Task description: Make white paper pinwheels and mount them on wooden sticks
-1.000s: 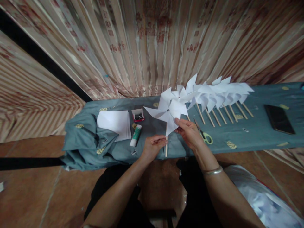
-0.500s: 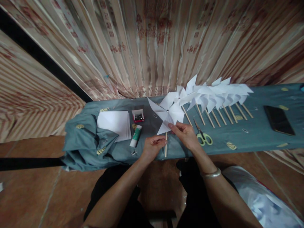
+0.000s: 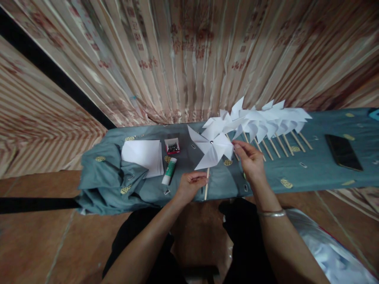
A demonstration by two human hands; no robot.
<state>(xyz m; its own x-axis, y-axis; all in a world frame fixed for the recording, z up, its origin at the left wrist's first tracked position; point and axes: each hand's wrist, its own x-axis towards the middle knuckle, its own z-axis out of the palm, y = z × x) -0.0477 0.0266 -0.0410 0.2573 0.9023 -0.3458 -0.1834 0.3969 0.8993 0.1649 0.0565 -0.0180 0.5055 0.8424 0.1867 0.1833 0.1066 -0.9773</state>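
Note:
A white paper pinwheel (image 3: 209,152) with a silver pin at its centre is held over the near edge of the cloth-covered table. My left hand (image 3: 192,185) is closed, gripping its wooden stick (image 3: 207,189) below the blades. On the other side, my right hand (image 3: 250,159) pinches the tip of the right blade between thumb and fingers. Behind and to the right lies a row of several finished-looking pinwheels (image 3: 266,122), overlapping, their sticks pointing toward me. The green-handled scissors are almost wholly hidden behind my right hand.
A stack of white paper (image 3: 142,154) lies at the left, partly under a cloth fold. Beside it are a small red box of pins (image 3: 172,146) and a glue stick (image 3: 169,171). At the right lies a black phone (image 3: 343,152). A curtain (image 3: 192,59) hangs behind the table (image 3: 314,173).
My right hand has moved from the lower blade to the right blade, passing in front of the scissors. My left hand keeps hold of the stick, and the blades sit slightly turned.

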